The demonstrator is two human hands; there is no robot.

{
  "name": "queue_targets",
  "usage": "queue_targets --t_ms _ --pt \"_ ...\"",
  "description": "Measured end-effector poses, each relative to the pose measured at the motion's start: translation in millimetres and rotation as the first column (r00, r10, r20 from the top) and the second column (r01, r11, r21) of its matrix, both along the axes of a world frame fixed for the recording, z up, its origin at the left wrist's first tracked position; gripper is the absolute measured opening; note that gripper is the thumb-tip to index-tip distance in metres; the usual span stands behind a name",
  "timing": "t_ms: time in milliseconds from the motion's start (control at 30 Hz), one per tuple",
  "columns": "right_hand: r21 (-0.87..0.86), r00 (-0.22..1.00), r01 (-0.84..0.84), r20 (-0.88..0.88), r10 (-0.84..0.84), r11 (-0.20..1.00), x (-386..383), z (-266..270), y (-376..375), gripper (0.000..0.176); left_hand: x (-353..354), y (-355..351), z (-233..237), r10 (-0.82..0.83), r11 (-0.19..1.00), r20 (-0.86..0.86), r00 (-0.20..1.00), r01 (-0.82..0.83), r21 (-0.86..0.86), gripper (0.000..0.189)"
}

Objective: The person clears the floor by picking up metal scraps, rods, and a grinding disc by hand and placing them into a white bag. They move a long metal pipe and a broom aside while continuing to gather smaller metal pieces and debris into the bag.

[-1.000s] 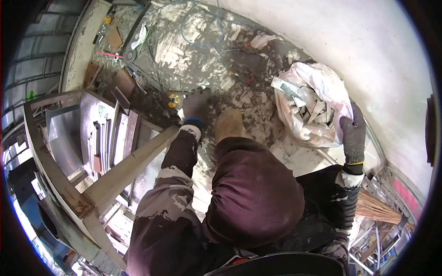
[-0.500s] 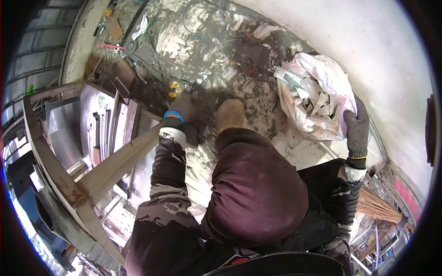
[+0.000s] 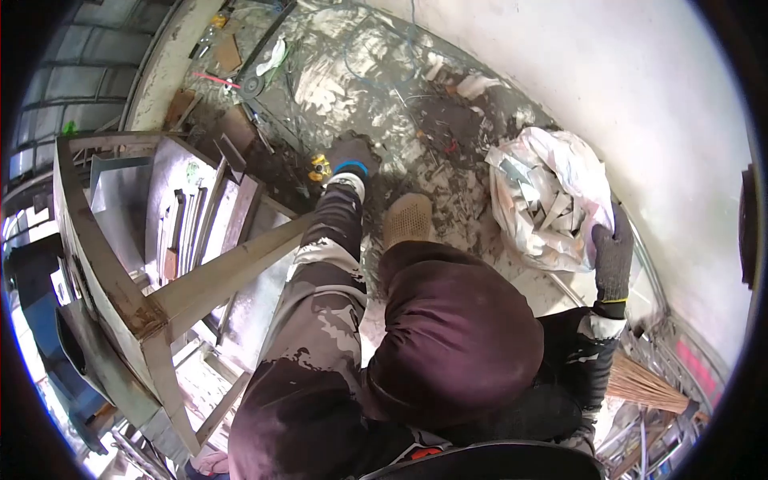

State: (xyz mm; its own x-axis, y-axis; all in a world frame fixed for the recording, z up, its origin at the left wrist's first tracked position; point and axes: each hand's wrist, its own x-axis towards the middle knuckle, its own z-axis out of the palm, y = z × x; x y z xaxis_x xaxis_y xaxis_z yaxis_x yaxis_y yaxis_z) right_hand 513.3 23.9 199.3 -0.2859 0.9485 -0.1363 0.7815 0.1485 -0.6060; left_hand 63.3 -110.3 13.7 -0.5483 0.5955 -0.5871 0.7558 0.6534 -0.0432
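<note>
My left hand [image 3: 352, 152], in a dark glove with a blue band at the wrist, is stretched forward, low over the dirty floor. Its fingers blend into the dark ground, so I cannot make out whether they hold anything. Just left of that wrist lies a small yellow ring-shaped object [image 3: 320, 168]. On the right, my right hand [image 3: 613, 260], in a grey knitted glove, grips the edge of a white plastic bag [image 3: 588, 160]. The bag stands open, with several flat, pale scrap pieces [image 3: 556, 212] inside.
A wooden frame [image 3: 232, 268] with sheets and strips leaning in it stands at left. A white wall [image 3: 664, 104] rises at right. A straw broom [image 3: 648, 384] lies at lower right. My foot [image 3: 406, 220] is beside the left arm. Debris litters the floor [image 3: 336, 72].
My left hand has reached farther forward, past the yellow ring-shaped object. My right hand has stayed on the bag's edge. The whole view has shifted slightly.
</note>
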Motion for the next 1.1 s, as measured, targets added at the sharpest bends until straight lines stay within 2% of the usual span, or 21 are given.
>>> queue_targets --t_ms 33,100,133,200,267,333,433,467,533,567,633,667,733,767,833,900,933,967,1000,1067,1100 --pt "0.002 1.0 -0.007 -0.001 0.007 1.0 -2 4 -2 0.051 3 -3 -7 0.007 1.0 -0.001 1.0 -0.007 0.002 0.053" --pt "-0.021 0.999 -0.014 -0.05 0.013 1.0 -11 11 -1 0.051 7 -7 -14 -0.022 0.97 0.115 0.993 -0.007 0.244 0.037" --pt "-0.02 0.999 -0.019 -0.048 0.018 1.0 -12 11 -1 0.051 12 -11 -19 -0.018 0.97 0.117 0.993 -0.011 0.245 0.037" --pt "-0.032 0.997 -0.027 -0.068 0.024 0.999 -14 11 0 0.052 23 -16 -6 0.03 0.711 -0.183 0.983 0.108 0.695 0.029" --pt "-0.036 0.997 -0.032 -0.066 0.029 0.999 -14 8 2 0.053 24 -22 -1 0.021 0.748 -0.115 0.993 0.061 0.661 0.035" --pt "-0.029 0.997 -0.034 -0.071 0.032 0.999 -18 5 3 0.055 21 -27 -12 -0.087 0.825 -0.25 0.964 0.21 0.525 0.029" --pt "-0.076 0.998 0.006 -0.069 -0.011 0.997 -18 11 2 0.051 10 -37 -43 -0.034 0.86 -0.248 0.968 0.155 0.487 0.021" --pt "-0.04 1.0 -0.007 -0.019 0.007 0.999 -14 9 3 0.051 12 -33 -20 -0.003 0.909 -0.175 0.985 0.076 0.411 0.026" --pt "-0.051 1.0 -0.007 -0.024 0.006 0.999 -7 2 6 0.051 9 -35 -22 0.296 0.769 0.114 0.948 -0.308 0.56 0.03" --pt "-0.054 1.0 -0.003 -0.022 0.002 0.999 -7 3 5 0.051 3 -41 -28 0.293 0.772 0.115 0.949 -0.305 0.558 0.03" --pt "-0.027 0.997 -0.042 -0.067 0.04 0.999 -13 5 4 0.052 -12 -54 -52 0.223 0.706 0.363 0.905 -0.407 0.58 0.029" --pt "-0.027 0.997 -0.035 -0.067 0.033 0.999 -16 4 4 0.052 -19 -61 -65 0.216 0.709 0.364 0.906 -0.402 0.58 0.029" --pt "0.004 1.0 0.008 -0.024 -0.007 1.0 -19 6 2 0.052 -23 -68 -87 0.237 0.538 0.719 0.654 -0.704 0.463 0.026" --pt "-0.021 1.0 0.029 0.007 -0.028 0.999 -22 10 1 0.052 -14 -57 -46 0.365 0.52 0.753 0.547 -0.791 0.322 0.025" --pt "-0.014 0.999 0.033 -0.019 -0.033 0.999 -21 6 0 0.051 15 -45 -23 0.193 0.365 0.947 0.256 -0.915 0.173 0.025" --pt "-0.007 0.999 0.001 -0.032 -0.001 1.0 -21 1 3 0.051 65 -16 52 -0.102 0.706 0.868 0.486 -0.58 0.408 0.027" --pt "-0.017 0.999 -0.004 -0.035 0.004 1.0 -21 1 3 0.051 90 -1 90 -0.292 0.754 0.795 0.532 -0.383 0.533 0.029" --pt "-0.011 0.999 -0.018 -0.045 0.017 1.0 -21 1 3 0.051 108 -3 56 -0.347 0.571 0.737 0.58 -0.492 0.657 0.028" --pt "-0.001 0.998 -0.03 -0.056 0.03 1.0 -24 5 3 0.051 102 -2 54 -0.346 0.573 0.735 0.583 -0.489 0.658 0.028" --pt "-0.068 0.995 -0.021 -0.097 0.014 0.997 -29 13 1 0.051 71 8 48 0.034 0.698 0.81 0.586 -0.593 0.4 0.025" --pt "-0.028 0.998 -0.02 -0.059 0.019 0.999 -22 9 1 0.051 50 6 20 0.046 0.6 0.858 0.511 -0.701 0.385 0.024"
